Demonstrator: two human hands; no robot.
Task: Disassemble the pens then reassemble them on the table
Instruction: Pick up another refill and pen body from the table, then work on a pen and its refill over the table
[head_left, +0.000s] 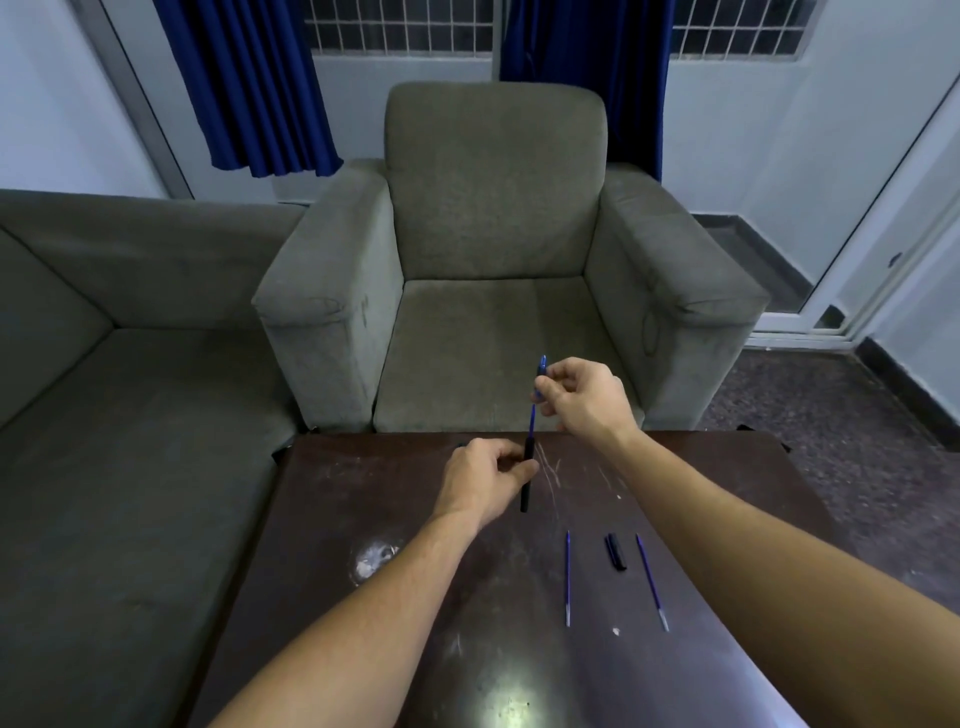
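Observation:
My left hand (485, 475) grips a black pen barrel (526, 493), held nearly upright above the far part of the dark table (415, 597). My right hand (582, 397) pinches the upper end of a blue refill (533, 415); the refill's lower end sits at the barrel's top opening. On the table nearer me lie two loose blue refills (568, 577) (652, 582) with silver tips pointing toward me. A short black pen cap (615, 552) rests between them.
A grey armchair (493, 260) stands right behind the table's far edge, and a grey sofa (119, 389) runs along the left. Blue curtains and windows are at the back. White scuffs mark the tabletop.

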